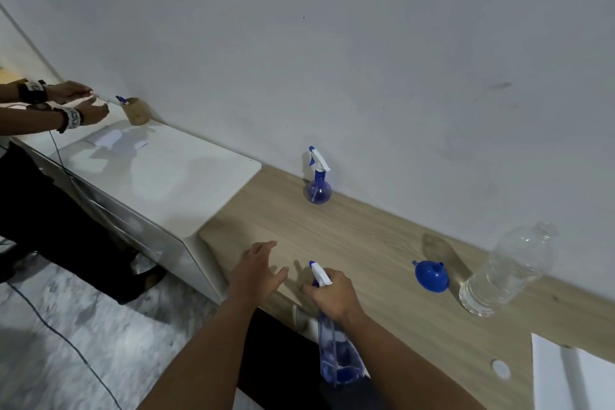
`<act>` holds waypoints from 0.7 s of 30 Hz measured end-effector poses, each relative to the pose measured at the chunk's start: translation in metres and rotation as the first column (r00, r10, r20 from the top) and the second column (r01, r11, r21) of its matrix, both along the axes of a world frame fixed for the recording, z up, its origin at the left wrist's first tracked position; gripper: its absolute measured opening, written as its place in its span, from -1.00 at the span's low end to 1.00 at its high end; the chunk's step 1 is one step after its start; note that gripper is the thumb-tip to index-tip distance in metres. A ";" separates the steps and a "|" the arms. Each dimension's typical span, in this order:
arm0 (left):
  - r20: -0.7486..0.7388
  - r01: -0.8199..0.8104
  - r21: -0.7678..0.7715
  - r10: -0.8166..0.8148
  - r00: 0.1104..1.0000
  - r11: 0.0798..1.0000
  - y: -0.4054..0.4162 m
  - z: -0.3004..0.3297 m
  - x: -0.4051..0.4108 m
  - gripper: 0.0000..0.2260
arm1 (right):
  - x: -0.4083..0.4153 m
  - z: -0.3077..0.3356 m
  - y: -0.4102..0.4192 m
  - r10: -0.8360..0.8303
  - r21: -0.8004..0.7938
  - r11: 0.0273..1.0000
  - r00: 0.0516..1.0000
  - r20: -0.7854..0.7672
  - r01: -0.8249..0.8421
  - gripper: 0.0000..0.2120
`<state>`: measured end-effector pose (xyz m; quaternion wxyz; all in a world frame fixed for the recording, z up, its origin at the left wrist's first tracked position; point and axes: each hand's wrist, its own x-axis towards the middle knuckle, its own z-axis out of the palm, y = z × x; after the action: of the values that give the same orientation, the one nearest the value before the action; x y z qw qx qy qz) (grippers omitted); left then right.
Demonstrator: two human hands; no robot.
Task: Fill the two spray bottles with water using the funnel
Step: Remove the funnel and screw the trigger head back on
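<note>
The right hand [336, 296] grips the neck of 1 spray bottle [336, 353] at the near edge of the desk [332, 236]. The left hand [256, 271] hovers beside it with fingers spread, holding nothing. The round bottle [317, 188] stands by the wall. The funnel [431, 276] lies near the water bottle [509, 271].

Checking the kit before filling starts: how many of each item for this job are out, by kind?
Spray bottles: 2, a round one by the wall, a tall one in the right hand
Funnel: 1
Water bottle: 1
Total: 4
</note>
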<state>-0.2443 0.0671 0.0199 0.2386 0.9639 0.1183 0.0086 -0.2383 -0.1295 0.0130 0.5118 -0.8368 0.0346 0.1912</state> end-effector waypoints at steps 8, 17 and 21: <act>-0.014 0.000 -0.026 0.000 1.000 1.000 0.000 -0.004 0.000 -0.37 | 0.009 0.004 0.005 -0.019 -0.103 0.995 0.997 -0.069 0.012 -0.61; -0.174 0.054 -0.346 -0.121 0.977 0.937 -0.002 -0.008 0.010 -0.49 | 0.033 0.013 0.002 -0.204 0.047 0.979 0.973 0.113 0.199 -0.71; -0.227 0.162 -0.505 -0.312 0.922 0.848 -0.028 -0.006 0.027 -0.34 | 0.063 0.036 -0.010 -0.314 0.195 0.941 0.927 0.206 0.276 -0.69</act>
<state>-0.2170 0.0395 0.0134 0.4466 0.8721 0.0303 -0.1975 -0.1754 -0.1391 0.0492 0.6016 -0.7942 0.0841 0.0141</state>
